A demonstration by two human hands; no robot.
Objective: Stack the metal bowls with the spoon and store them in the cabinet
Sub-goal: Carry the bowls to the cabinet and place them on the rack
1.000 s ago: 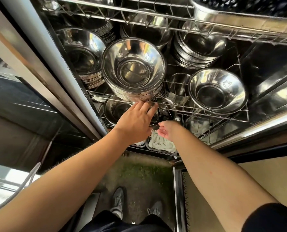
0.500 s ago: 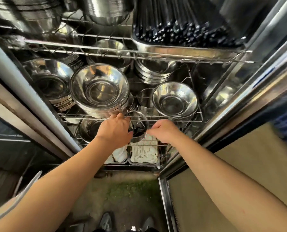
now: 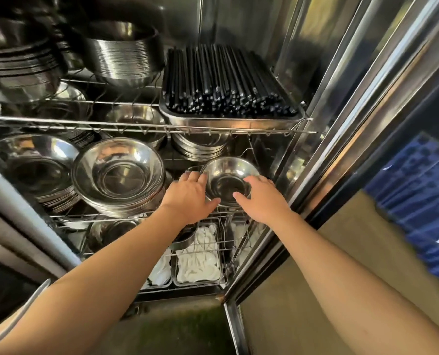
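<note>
Both hands cup the small metal bowl (image 3: pixel 227 181) on the cabinet's middle wire shelf (image 3: pixel 126 219), left hand (image 3: pixel 189 198) and right hand (image 3: pixel 260 198) curled on opposite sides, likely to steady it beside the larger bowl stack (image 3: pixel 118 175) left of them.

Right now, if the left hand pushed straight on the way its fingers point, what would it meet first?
Probably the smaller cup just behind the metal bowl; the left hand already touches that bowl's left rim. Depth is unclear.
</note>
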